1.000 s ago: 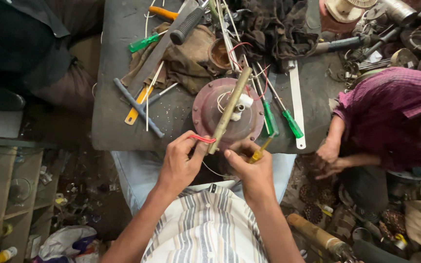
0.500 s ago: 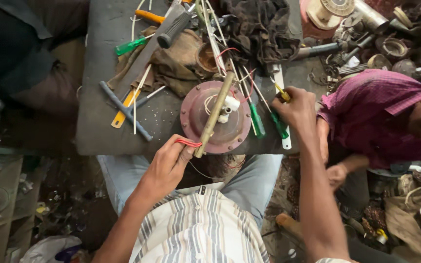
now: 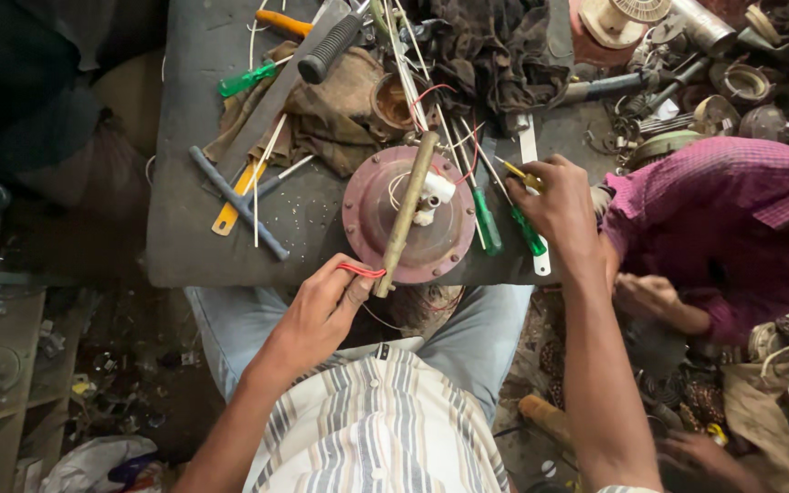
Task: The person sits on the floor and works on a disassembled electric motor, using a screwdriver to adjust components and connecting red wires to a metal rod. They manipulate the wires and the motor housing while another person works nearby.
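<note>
Now: your left hand [image 3: 321,310] pinches a thin red insulated wire [image 3: 361,270] between thumb and forefinger, the other fingers curled under. That wire runs off your fingertips toward the round maroon metal motor housing [image 3: 410,217], which sits just beyond them at the near edge of the grey workbench [image 3: 184,183]. A long brass-coloured shaft [image 3: 405,212] lies tilted across the housing, its lower end touching your thumb side.

Your right hand [image 3: 559,205] is out past the housing, fingers closed round a small yellow-handled tool [image 3: 522,176]; its tip is partly hidden, so its kind is unclear. Two green-handled screwdrivers [image 3: 488,222] lie just beside those fingers, between them and the housing.

Judgement: keep the pinch on the red wire firm but low, near the housing rim, so it stays taut without tugging at its root. Bring the yellow tool back over the shaft, not under it. Mind the loose white wires [image 3: 399,187] on the housing top; they could snag.

A second person in a magenta shirt [image 3: 723,228] works close to your right forearm.
</note>
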